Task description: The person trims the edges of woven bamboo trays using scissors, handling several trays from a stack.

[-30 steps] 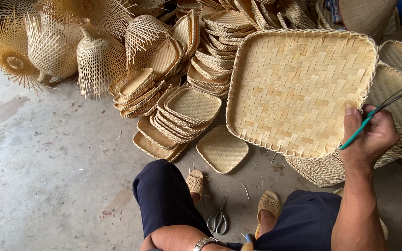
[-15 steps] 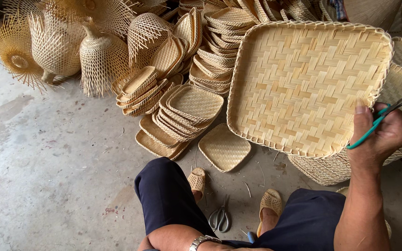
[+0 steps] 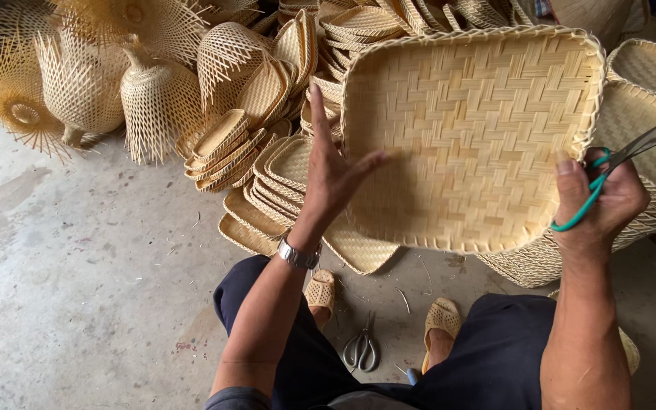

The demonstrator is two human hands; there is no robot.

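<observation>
The left hand (image 3: 333,171), absent a moment ago, now spreads open against the large rectangular woven bamboo tray (image 3: 472,137); the right hand (image 3: 597,201) grips its edge, clutching green-handled scissors (image 3: 609,171).

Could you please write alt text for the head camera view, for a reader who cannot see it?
A seated person holds up a large rectangular woven tray: the right hand grips its right edge along with green-handled scissors, and the open left hand reaches to its left edge. Stacks of smaller woven trays and a second pair of scissors lie on the concrete floor.
</observation>
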